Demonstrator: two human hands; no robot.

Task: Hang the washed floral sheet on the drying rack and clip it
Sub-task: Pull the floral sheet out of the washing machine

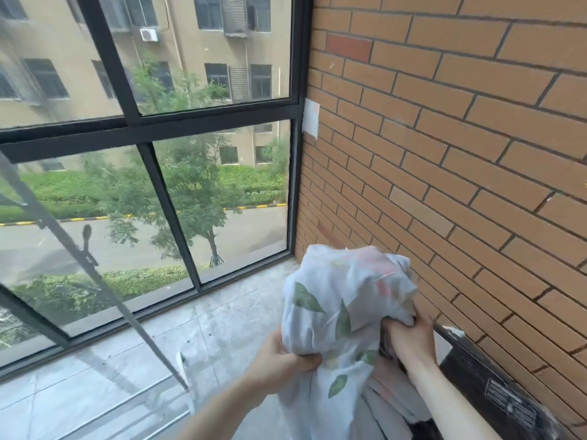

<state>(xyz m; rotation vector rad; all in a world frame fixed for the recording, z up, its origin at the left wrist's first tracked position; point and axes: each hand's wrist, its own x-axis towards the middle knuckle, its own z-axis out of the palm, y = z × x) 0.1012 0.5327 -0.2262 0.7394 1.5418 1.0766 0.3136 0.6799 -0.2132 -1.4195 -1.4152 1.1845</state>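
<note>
Now both left hand (279, 360) and right hand (408, 336) grip bunched floral sheet (336, 300) beside brick wall (460, 138); drying rack (104, 290) left.

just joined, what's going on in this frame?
A person on a glazed balcony holds a bunched floral sheet up in both hands: the left hand grips its lower left side, the right hand its right side. Nothing is hung yet. The drying rack stands low on the left, bare, next to the window.
</note>
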